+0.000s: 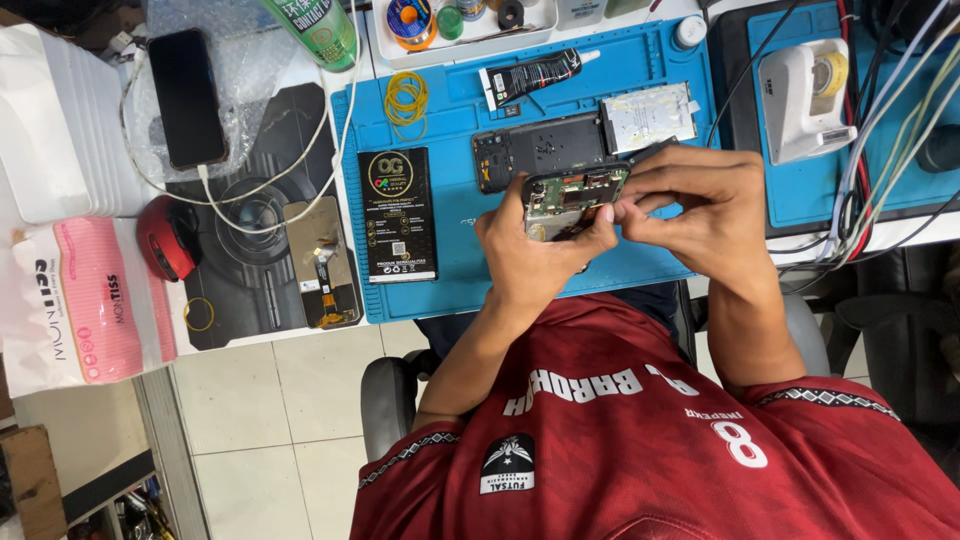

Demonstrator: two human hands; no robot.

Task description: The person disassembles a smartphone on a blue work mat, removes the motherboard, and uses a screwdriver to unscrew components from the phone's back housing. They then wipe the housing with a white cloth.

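Head view, left hand (535,250) and right hand (700,205) both gripping opened phone (572,192), above blue mat (455,230)

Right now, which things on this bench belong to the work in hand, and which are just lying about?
In hand: opened phone, held by left hand and right hand; black phone frame on blue mat.
Lying about: charging phone, yellow rubber bands, tissue pack, black box.

blue work mat (455,240), black box (398,215) upper centre, yellow rubber bands (406,100), green-black circuit board (575,190), red computer mouse (167,238) left
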